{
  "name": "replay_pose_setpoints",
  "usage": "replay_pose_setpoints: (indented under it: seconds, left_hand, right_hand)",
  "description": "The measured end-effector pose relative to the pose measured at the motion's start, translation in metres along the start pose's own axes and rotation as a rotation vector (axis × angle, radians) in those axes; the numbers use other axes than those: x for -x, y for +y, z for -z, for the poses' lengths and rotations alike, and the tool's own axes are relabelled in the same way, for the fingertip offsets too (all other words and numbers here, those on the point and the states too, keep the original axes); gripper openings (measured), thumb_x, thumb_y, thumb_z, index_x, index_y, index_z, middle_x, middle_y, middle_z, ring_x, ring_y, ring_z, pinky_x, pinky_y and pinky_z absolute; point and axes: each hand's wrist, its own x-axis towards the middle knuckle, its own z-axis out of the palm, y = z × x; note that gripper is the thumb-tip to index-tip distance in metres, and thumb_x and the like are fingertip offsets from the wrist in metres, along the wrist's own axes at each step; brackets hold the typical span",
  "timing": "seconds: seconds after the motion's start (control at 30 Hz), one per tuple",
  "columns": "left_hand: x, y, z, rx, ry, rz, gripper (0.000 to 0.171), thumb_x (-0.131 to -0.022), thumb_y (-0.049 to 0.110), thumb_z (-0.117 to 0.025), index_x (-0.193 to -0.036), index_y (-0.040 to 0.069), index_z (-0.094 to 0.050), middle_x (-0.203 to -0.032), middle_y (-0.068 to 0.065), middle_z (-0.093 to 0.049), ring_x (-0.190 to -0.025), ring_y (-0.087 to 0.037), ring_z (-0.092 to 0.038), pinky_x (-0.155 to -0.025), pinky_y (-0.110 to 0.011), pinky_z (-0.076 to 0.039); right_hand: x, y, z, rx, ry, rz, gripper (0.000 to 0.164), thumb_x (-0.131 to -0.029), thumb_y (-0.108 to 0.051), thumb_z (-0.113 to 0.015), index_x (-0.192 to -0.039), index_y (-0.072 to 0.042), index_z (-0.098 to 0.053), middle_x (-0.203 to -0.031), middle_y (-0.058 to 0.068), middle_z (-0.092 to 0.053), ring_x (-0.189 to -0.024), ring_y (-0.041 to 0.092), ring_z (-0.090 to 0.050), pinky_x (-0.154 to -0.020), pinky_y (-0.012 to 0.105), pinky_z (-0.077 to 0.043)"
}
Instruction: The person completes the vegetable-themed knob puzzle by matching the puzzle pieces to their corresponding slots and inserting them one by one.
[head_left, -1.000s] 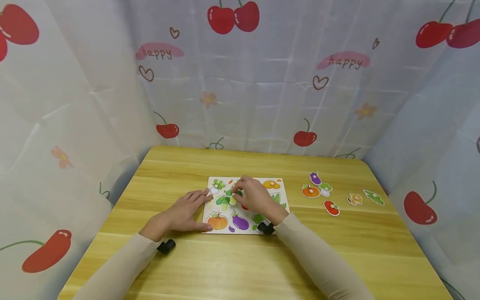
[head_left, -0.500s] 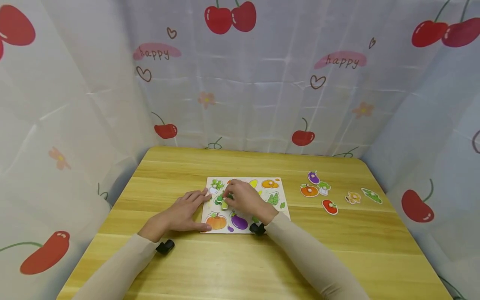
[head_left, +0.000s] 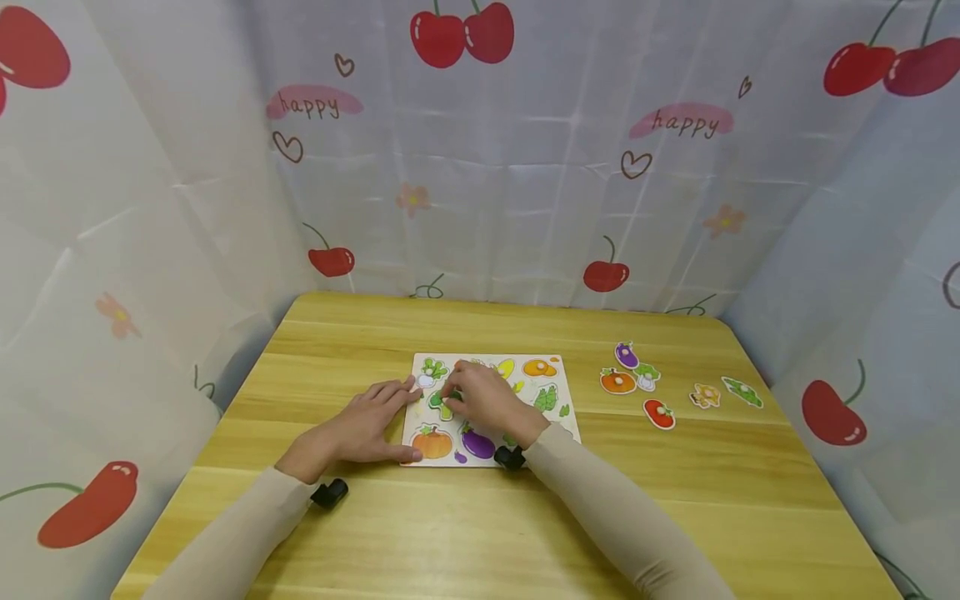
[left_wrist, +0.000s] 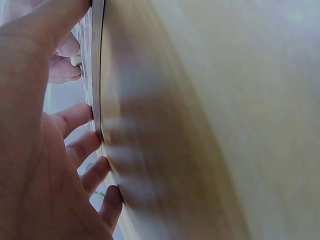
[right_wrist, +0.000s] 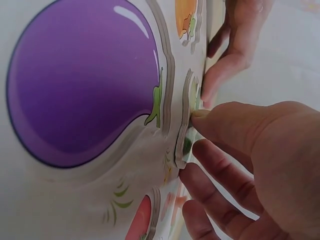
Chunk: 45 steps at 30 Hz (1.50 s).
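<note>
A white puzzle board (head_left: 532, 387) with vegetable pictures lies on the table. My left hand (head_left: 367, 427) rests at its left edge, fingers spread, thumb by the lower left corner. Over the board's left part, my right hand (head_left: 491, 397) pinches a broccoli puzzle piece (head_left: 437, 402) by its small knob (left_wrist: 75, 60). In the right wrist view the broccoli piece (right_wrist: 186, 120) sits at the board's surface, its edge slightly raised; whether it lies fully in its recess I cannot tell. My right hand hides the board's middle.
Loose puzzle pieces lie right of the board: an eggplant (head_left: 627, 356), a pumpkin (head_left: 617, 382), a bok choy (head_left: 647, 377), a tomato (head_left: 659, 414), a yellowish piece (head_left: 705, 395) and a pea pod (head_left: 742, 392). A printed curtain (head_left: 495, 192) surrounds the table (head_left: 420, 533).
My right hand has carried the broccoli piece left and slightly down, from beside the printed broccoli to over it. In the last half second it has shifted only slightly. My left hand stays at the board's edge.
</note>
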Motion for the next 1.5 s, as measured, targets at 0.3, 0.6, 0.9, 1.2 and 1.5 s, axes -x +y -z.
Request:
replay_pose_setpoints:
  seconds: [0.3, 0.6, 0.9, 1.2, 1.5]
  left_hand:
    - [-0.0007, -0.0007, -0.0004, -0.004, 0.004, -0.004, 0.114, -0.097, 0.075, -0.085, -0.180, 0.010, -0.043, -0.192, -0.020, -0.032, -0.170, -0.050, -0.039, -0.130, -0.083, -0.038]
    - [0.0000, 0.0015, 0.0015, 0.001, 0.008, -0.003, 0.113, -0.097, 0.074, -0.085, -0.179, 0.009, -0.043, -0.192, -0.020, -0.032, -0.170, -0.050, -0.039, -0.129, -0.083, -0.039]
    - [-0.0003, 0.0010, 0.0010, 0.001, 0.005, -0.002, 0.113, -0.097, 0.074, -0.085, -0.180, 0.009, -0.043, -0.192, -0.020, -0.032, -0.170, -0.051, -0.039, -0.129, -0.083, -0.038]
    - [-0.0008, 0.0009, 0.0001, -0.002, 0.007, -0.008, 0.113, -0.097, 0.074, -0.085, -0.180, 0.009, -0.043, -0.192, -0.021, -0.033, -0.170, -0.051, -0.040, -0.128, -0.083, -0.039]
    - [0.0001, 0.0018, 0.0011, -0.003, 0.009, -0.008, 0.112, -0.097, 0.073, -0.085, -0.180, 0.008, -0.043, -0.191, -0.022, -0.034, -0.170, -0.051, -0.040, -0.129, -0.083, -0.038]
  right_hand:
    - [-0.0015, -0.0020, -0.0005, -0.018, -0.021, -0.009, 0.014, -0.108, -0.020, -0.086, -0.120, -0.015, -0.092, -0.123, 0.003, -0.081, -0.107, 0.018, -0.075, -0.097, 0.039, -0.064]
    - [-0.0008, -0.0033, -0.0016, -0.027, -0.022, -0.011, 0.014, -0.110, -0.019, -0.084, -0.121, -0.015, -0.092, -0.123, 0.003, -0.081, -0.113, 0.021, -0.076, -0.102, 0.041, -0.065]
    - [0.0004, -0.0039, -0.0020, -0.037, -0.026, -0.019, 0.016, -0.110, -0.020, -0.083, -0.123, -0.015, -0.091, -0.125, 0.003, -0.081, -0.117, 0.022, -0.076, -0.106, 0.042, -0.065]
    - [0.0015, -0.0033, -0.0036, -0.034, -0.012, -0.009, 0.017, -0.110, -0.020, -0.084, -0.124, -0.015, -0.091, -0.124, 0.001, -0.082, -0.111, 0.016, -0.074, -0.100, 0.038, -0.064]
    - [0.0047, -0.0015, -0.0014, -0.061, -0.007, 0.008, 0.019, -0.110, -0.021, -0.083, -0.126, -0.013, -0.091, -0.128, 0.004, -0.083, -0.127, 0.028, -0.077, -0.113, 0.047, -0.064]
